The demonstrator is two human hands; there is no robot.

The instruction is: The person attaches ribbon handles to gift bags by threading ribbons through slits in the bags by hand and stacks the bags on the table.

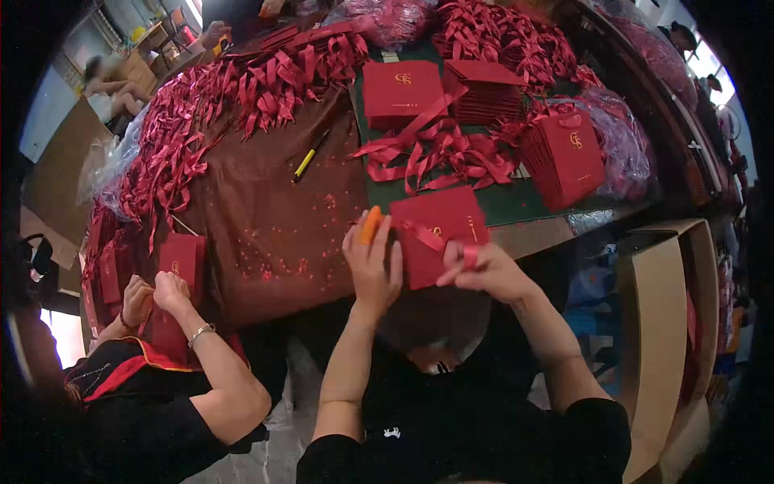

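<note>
A red bag with gold print lies at the table's front edge. My left hand rests at its left side with the fingers apart, and an orange finger cover sits on one finger. My right hand is over the bag's lower right, its fingers closed on a red ribbon that runs across the bag's face. The hand is slightly blurred. Behind the bag, loose red ribbons lie on a green mat.
Stacked red bags stand at the back, with more at the right. Ribbon piles line the far edge. A yellow cutter lies on the brown cloth. At the left a co-worker's hands hold a bag. A cardboard box stands right.
</note>
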